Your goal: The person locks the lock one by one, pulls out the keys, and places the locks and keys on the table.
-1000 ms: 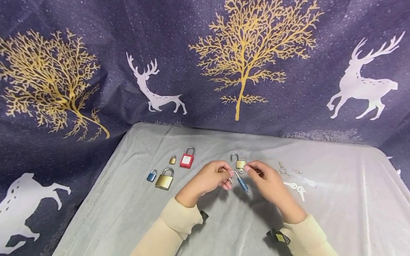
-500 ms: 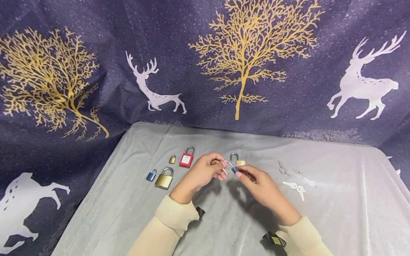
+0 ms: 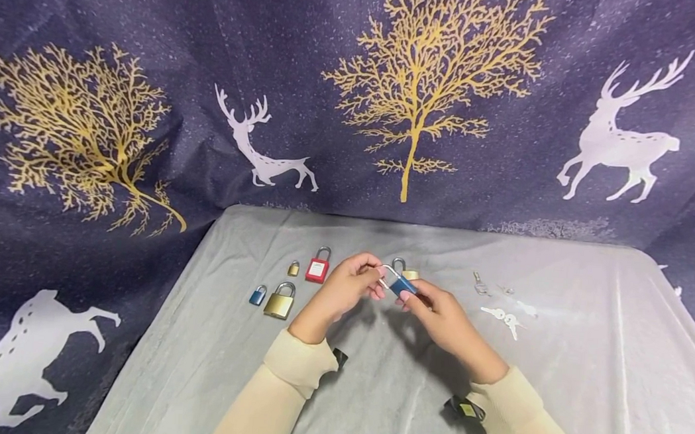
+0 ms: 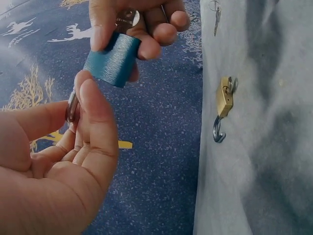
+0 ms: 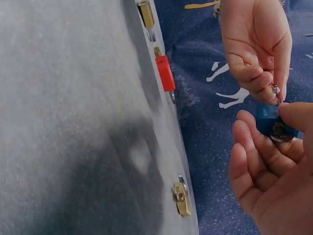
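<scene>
A blue padlock [image 3: 403, 286] is held tilted between both hands, above the cloth. My left hand [image 3: 345, 293] pinches its metal shackle between thumb and fingertips. Its body [image 4: 113, 59] is gripped by my right hand [image 3: 445, 322], thumb on one face and fingers on the other. In the left wrist view a round metal key head [image 4: 128, 19] shows at the body's end, partly covered by the right fingers. Just behind the hands lies a brass padlock [image 3: 411, 274] with its shackle open, as the left wrist view shows; something metal sits at its keyhole end.
Left on the grey cloth [image 3: 194, 380] lie a red padlock [image 3: 317, 269], a small brass padlock [image 3: 293, 269], a large brass padlock [image 3: 279, 304] and a small blue padlock [image 3: 258, 296]. Keys [image 3: 507, 318] lie at the right. A dark printed curtain [image 3: 474, 205] hangs behind.
The blue padlock dangled from my left hand by its shackle. My right hand came away from the brass padlock, took hold of the blue body and turned its broad face up.
</scene>
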`<action>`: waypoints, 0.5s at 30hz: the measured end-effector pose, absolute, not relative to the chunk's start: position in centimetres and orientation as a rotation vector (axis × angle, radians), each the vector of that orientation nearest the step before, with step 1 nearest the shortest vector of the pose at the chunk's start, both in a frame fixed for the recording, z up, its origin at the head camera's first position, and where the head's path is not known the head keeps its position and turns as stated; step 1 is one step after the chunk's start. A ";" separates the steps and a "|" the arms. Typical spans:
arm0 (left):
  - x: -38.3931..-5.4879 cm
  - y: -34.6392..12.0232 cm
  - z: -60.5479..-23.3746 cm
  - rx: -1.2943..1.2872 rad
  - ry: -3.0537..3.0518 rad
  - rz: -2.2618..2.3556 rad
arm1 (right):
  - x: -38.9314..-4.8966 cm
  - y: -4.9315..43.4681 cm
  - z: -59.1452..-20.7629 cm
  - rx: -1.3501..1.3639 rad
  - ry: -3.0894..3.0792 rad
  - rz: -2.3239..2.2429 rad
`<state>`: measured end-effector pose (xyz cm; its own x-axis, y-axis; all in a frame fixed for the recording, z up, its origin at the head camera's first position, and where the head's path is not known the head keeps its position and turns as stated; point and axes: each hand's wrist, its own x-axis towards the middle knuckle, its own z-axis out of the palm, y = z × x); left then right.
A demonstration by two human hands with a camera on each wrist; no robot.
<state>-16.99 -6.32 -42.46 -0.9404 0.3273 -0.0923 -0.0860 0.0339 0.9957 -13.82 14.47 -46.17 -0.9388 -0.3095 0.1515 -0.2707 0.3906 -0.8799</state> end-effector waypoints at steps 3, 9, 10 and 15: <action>-17.0 -6.3 -42.6 0.266 2.044 1.963 | -13.8 14.5 -46.1 -0.523 2.526 -1.682; -16.9 -6.3 -42.5 0.345 2.133 1.847 | -13.7 14.5 -45.6 -0.474 2.380 -1.792; -16.9 -6.3 -42.5 0.366 2.160 1.812 | -13.7 14.6 -45.4 -0.480 2.350 -1.812; -16.4 -6.1 -42.2 0.446 2.324 1.635 | -13.5 14.7 -45.1 -0.557 2.215 -1.895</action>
